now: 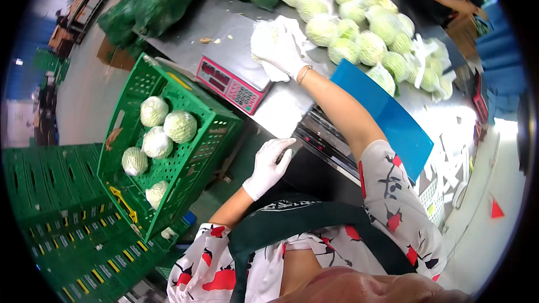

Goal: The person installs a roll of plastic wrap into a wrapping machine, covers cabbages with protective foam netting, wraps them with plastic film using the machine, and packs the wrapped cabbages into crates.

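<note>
My right hand (283,53), in a white glove, reaches over the steel table and presses on a crumpled white cloth-like bundle (264,38). Whether anything lies inside the bundle I cannot tell. It sits at the back edge of a red-framed digital scale (228,86). My left hand (269,164), also gloved, hovers near the table's front edge. Its thumb and fingers are apart and nothing is between them. Pale green, round netted vegetables, cabbage-like (371,47), are heaped to the right of the bundle. Several similar netted heads (181,126) lie in a green crate (196,101) on my left.
Behind the scale lie full green mesh sacks (163,3). A blue sheet (387,118) slopes beside my right forearm, next to a dark flat machine (323,134). Green crates (62,191) are stacked at lower left. Another person's arm (449,3) shows at upper right.
</note>
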`<state>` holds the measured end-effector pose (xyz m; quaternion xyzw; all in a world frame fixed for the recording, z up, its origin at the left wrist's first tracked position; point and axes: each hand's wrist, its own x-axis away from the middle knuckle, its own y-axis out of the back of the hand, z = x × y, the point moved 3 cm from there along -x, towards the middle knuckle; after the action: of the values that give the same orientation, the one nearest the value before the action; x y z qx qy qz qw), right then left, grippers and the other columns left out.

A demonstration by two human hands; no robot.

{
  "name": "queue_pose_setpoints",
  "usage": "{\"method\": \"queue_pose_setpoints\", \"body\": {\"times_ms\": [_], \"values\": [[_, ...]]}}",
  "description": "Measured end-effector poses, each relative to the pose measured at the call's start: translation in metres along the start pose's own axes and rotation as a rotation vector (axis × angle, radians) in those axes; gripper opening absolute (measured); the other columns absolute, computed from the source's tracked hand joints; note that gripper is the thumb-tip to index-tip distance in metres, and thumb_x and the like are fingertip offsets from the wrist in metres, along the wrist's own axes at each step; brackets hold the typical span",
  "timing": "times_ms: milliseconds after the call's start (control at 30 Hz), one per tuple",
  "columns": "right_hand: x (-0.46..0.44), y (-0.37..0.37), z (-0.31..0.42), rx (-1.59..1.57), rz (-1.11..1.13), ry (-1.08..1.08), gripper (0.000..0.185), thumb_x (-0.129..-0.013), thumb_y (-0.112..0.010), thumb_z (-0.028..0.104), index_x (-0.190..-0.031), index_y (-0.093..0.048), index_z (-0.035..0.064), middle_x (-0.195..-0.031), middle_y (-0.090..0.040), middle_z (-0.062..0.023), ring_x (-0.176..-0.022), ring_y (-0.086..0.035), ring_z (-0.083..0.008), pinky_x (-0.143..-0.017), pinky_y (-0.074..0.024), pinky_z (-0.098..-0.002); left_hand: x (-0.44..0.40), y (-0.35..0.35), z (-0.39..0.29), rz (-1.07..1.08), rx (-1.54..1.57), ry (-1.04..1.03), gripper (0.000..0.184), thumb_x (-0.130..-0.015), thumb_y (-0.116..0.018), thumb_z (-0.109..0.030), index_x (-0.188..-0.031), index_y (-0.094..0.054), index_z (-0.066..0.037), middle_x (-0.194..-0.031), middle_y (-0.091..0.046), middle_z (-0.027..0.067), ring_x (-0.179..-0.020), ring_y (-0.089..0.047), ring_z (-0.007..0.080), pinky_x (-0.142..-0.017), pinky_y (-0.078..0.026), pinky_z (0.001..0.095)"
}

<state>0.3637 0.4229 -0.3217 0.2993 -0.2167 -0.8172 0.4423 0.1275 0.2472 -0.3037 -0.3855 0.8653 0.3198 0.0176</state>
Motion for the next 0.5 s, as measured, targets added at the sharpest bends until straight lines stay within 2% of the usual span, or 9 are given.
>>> {"method": "queue_pose_setpoints", "body": {"times_ms": [67, 167, 200, 300, 367, 433, 500], "values": [[-0.009, -0.029, 0.007, 0.178, 0.025, 0.040, 0.112, -0.063, -0.085, 0.049, -0.144, -0.032, -0.0058, -0.130, -0.050, -0.0296, -0.119, -0.055, -0.0447, -0.102, -0.0473, -0.0476, 0.014, 0.012, 0.020, -0.028, -0.022, 0.055, 0.024, -0.089, -0.066, -0.007, -0.112, -0.068, -0.004, -0.107, -0.071, 0.0121, -0.099, -0.067, 0.0308, -0.088, -0.052, 0.0397], [-0.021, -0.041, 0.013, 0.278, 0.236, -0.102, 0.114, -0.062, -0.085, 0.050, -0.146, -0.030, -0.0056, -0.134, -0.049, -0.0287, -0.122, -0.054, -0.0462, -0.103, -0.0469, -0.0470, 0.027, 0.027, 0.041, -0.058, -0.030, 0.147, 0.023, -0.089, -0.067, -0.009, -0.111, -0.068, -0.005, -0.106, -0.071, 0.0125, -0.098, -0.067, 0.0314, -0.088, -0.052, 0.0395], [-0.024, -0.046, 0.005, 0.284, 0.191, -0.081, 0.115, -0.062, -0.085, 0.052, -0.146, -0.032, -0.0054, -0.137, -0.049, -0.0274, -0.125, -0.053, -0.0448, -0.105, -0.0462, -0.0445, 0.030, 0.029, 0.048, -0.064, -0.020, 0.184, 0.023, -0.089, -0.067, -0.009, -0.111, -0.069, -0.005, -0.106, -0.071, 0.0127, -0.098, -0.067, 0.0318, -0.088, -0.052, 0.0395], [-0.032, -0.013, 0.018, 0.116, 0.323, -0.154, 0.117, -0.060, -0.085, 0.056, -0.144, -0.035, -0.0072, -0.140, -0.048, -0.0281, -0.128, -0.053, -0.0411, -0.107, -0.0449, -0.0425, 0.031, 0.024, 0.070, -0.019, 0.005, 0.242, 0.030, -0.090, -0.067, -0.016, -0.118, -0.066, -0.005, -0.111, -0.069, 0.0151, -0.102, -0.066, 0.0345, -0.090, -0.052, 0.0414], [-0.039, 0.000, -0.007, -0.064, 0.132, -0.083, 0.112, -0.068, -0.085, 0.051, -0.144, -0.036, -0.0141, -0.144, -0.047, -0.0299, -0.125, -0.056, -0.0363, -0.106, -0.0445, -0.0370, 0.021, 0.021, 0.085, 0.029, 0.014, 0.256, 0.034, -0.091, -0.066, -0.019, -0.122, -0.064, -0.004, -0.113, -0.068, 0.0172, -0.105, -0.064, 0.0358, -0.091, -0.052, 0.0431], [-0.043, 0.013, -0.027, -0.191, 0.028, -0.129, 0.105, -0.073, -0.085, 0.046, -0.142, -0.038, -0.0176, -0.137, -0.054, -0.0296, -0.123, -0.058, -0.0330, -0.105, -0.0445, -0.0355, -0.001, 0.016, 0.100, 0.021, 0.047, 0.342, 0.049, -0.091, -0.067, -0.023, -0.133, -0.055, -0.001, -0.121, -0.063, 0.0242, -0.112, -0.061, 0.0405, -0.098, -0.049, 0.0453], [-0.040, 0.024, -0.033, -0.246, 0.047, -0.228, 0.104, -0.073, -0.085, 0.046, -0.140, -0.040, -0.0192, -0.132, -0.058, -0.0283, -0.123, -0.058, -0.0318, -0.104, -0.0446, -0.0356, -0.032, 0.012, 0.114, -0.193, 0.073, 0.290, 0.067, -0.091, -0.067, -0.025, -0.145, -0.040, 0.004, -0.140, -0.051, 0.0271, -0.131, -0.049, 0.0406, -0.111, -0.039, 0.0444]]}}
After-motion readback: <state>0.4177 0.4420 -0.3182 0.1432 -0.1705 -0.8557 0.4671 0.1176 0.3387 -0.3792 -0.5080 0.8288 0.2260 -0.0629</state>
